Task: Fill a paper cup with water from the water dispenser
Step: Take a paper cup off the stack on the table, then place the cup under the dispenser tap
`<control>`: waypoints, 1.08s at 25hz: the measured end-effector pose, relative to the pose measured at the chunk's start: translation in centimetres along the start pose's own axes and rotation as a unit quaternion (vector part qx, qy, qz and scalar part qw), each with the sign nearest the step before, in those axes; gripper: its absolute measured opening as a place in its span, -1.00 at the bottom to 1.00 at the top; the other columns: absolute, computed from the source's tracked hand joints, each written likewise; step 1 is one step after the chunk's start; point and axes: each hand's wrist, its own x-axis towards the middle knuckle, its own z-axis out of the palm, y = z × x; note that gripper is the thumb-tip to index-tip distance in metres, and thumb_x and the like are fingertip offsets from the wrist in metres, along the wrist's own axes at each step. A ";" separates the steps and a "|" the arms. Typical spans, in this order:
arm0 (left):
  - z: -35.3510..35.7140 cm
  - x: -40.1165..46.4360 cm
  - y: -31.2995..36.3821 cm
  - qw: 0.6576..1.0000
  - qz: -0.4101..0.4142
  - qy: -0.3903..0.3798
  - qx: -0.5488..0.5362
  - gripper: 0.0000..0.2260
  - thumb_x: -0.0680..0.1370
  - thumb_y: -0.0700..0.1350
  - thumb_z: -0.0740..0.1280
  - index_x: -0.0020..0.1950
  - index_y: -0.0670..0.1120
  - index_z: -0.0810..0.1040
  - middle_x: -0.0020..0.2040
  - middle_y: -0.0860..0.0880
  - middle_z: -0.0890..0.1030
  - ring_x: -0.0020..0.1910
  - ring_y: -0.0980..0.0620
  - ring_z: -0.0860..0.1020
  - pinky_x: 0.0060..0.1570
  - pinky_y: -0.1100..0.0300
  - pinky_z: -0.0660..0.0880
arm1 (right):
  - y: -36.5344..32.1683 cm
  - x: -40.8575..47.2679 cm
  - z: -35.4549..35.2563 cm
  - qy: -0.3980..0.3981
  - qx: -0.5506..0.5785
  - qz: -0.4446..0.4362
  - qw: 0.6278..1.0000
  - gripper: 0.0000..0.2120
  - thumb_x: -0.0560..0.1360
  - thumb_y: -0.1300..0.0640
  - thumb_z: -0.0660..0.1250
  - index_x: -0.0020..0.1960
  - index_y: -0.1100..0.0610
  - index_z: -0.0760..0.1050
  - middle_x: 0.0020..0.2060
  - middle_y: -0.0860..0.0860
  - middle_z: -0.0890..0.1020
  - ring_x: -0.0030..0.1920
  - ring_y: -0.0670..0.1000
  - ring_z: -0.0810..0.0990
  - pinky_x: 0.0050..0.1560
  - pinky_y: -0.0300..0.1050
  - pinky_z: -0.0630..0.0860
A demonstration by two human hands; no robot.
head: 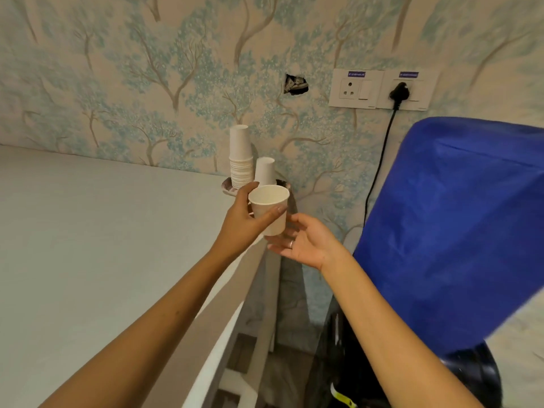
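Left hand around empty paper cup, right hand open beneath.

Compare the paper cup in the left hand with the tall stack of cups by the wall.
The held paper cup is single and mouth-up, gripped by the left hand in the air. The cup stack is many nested cups, upside down, resting on a plate. Both are plain white paper.

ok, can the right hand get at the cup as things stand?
Probably yes. The right hand is open just below and beside the cup, fingers almost at its base, with nothing between them. The left hand already grips the cup's side, so it would be a handover.
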 end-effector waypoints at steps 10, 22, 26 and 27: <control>5.9 -8.4 6.8 0.980 -0.037 -0.196 0.004 -0.43 0.38 -0.08 0.54 0.31 0.03 0.37 0.20 0.11 0.52 0.11 0.27 0.54 0.07 0.29 0.53 | 2.5 -15.3 -5.9 0.069 -0.359 -0.217 0.905 -0.54 0.40 0.28 0.46 0.26 0.14 0.45 0.16 0.05 0.59 0.17 0.00 0.57 0.19 -0.07 0.53; 22.2 -25.5 7.4 0.956 -0.084 -0.276 -0.056 -0.38 0.36 0.06 0.53 0.34 0.20 0.33 0.26 0.15 0.49 0.25 0.14 0.51 0.19 0.14 0.53 | 10.2 -32.5 -20.8 0.167 -0.437 -0.219 0.856 -0.35 0.27 0.08 0.57 0.30 0.01 0.41 0.11 -0.14 0.59 0.08 -0.14 0.59 0.05 -0.25 0.55; 25.2 -29.5 2.1 0.948 -0.123 -0.289 -0.047 -0.23 0.29 0.22 0.53 0.40 0.33 0.23 0.29 0.26 0.47 0.29 0.23 0.47 0.23 0.21 0.47 | 15.2 -33.2 -24.7 0.201 -0.418 -0.216 0.859 -0.39 0.28 0.10 0.56 0.26 -0.09 0.41 0.07 -0.20 0.59 0.06 -0.20 0.59 0.01 -0.29 0.56; 25.7 -30.6 0.5 0.949 -0.134 -0.282 -0.046 -0.21 0.28 0.22 0.54 0.41 0.30 0.22 0.29 0.25 0.47 0.29 0.22 0.47 0.24 0.18 0.48 | 16.6 -33.1 -25.6 0.203 -0.415 -0.216 0.860 -0.41 0.29 0.11 0.55 0.26 -0.10 0.42 0.07 -0.20 0.59 0.08 -0.20 0.59 0.04 -0.27 0.56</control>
